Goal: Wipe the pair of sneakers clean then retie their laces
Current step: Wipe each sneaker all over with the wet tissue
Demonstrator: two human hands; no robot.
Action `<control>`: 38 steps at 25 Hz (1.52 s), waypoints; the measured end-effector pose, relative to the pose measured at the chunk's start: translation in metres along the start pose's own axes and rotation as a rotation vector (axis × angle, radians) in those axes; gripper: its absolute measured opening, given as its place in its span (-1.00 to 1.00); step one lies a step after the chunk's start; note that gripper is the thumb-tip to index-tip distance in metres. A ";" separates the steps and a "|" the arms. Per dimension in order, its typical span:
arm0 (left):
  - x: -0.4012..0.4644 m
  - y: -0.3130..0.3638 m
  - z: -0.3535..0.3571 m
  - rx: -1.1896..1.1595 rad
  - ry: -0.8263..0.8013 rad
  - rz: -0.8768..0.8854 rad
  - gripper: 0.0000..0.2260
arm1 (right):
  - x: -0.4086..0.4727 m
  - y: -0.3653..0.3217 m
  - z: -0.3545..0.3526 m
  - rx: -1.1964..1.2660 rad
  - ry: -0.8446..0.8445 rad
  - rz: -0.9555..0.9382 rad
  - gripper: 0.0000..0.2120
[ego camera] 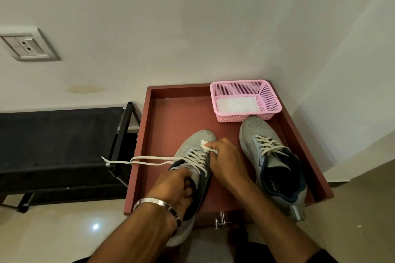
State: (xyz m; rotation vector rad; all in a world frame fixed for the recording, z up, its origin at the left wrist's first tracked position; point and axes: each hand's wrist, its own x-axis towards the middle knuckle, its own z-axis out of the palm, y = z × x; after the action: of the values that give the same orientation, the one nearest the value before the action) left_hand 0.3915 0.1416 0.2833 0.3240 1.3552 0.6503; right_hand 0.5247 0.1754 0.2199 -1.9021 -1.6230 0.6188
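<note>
1. Pressing a white wipe on the left sneaker at six o'clock, our right hand pinches it.
2. Our left hand grips that shoe's collar.
3. We see the right sneaker at four o'clock, touching the pink basket at two o'clock.

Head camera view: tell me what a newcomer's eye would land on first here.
First, the two hands at the centre: the right hand presses a white wipe on the toe of the left sneaker, while the left hand grips its collar. Its loose laces trail left over the edge of the red-brown tray. Next, the pink basket at the tray's far right corner, with the other sneaker just in front of it.
</note>
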 end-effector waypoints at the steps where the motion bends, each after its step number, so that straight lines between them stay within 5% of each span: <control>1: 0.001 -0.002 -0.001 0.023 0.024 0.041 -0.82 | 0.000 0.001 0.000 -0.005 0.001 0.003 -0.69; 4: -0.005 -0.001 0.000 -0.068 -0.008 0.028 -0.83 | -0.001 0.000 0.002 -0.016 0.004 -0.008 -0.70; 9: 0.006 0.007 0.007 -0.504 -0.206 -0.090 -0.56 | -0.003 0.001 0.005 -0.031 0.044 -0.054 -0.72; 18: 0.012 -0.018 0.002 -0.580 -0.343 0.031 -0.63 | 0.014 0.000 -0.007 -0.164 0.330 -0.177 -0.75; 24: 0.009 -0.014 -0.010 -0.411 -0.269 0.181 -0.69 | 0.002 -0.018 -0.004 -0.012 0.201 -0.282 -0.68; 30: -0.001 -0.017 -0.005 -0.358 -0.329 0.225 -0.70 | 0.009 -0.014 -0.016 -0.122 0.415 -0.290 -0.73; 36: 0.007 -0.029 -0.008 -0.161 -0.346 0.248 -0.72 | 0.005 -0.022 -0.017 0.368 0.011 -0.198 -0.67; 38: 0.009 -0.032 -0.006 -0.139 -0.316 0.262 -0.72 | 0.006 -0.020 -0.020 0.267 0.065 -0.291 -0.68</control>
State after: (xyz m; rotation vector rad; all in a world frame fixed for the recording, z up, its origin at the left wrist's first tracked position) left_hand 0.3944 0.1207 0.2566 0.4759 0.9685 0.8670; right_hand 0.5244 0.1810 0.2485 -1.4480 -1.6435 0.6095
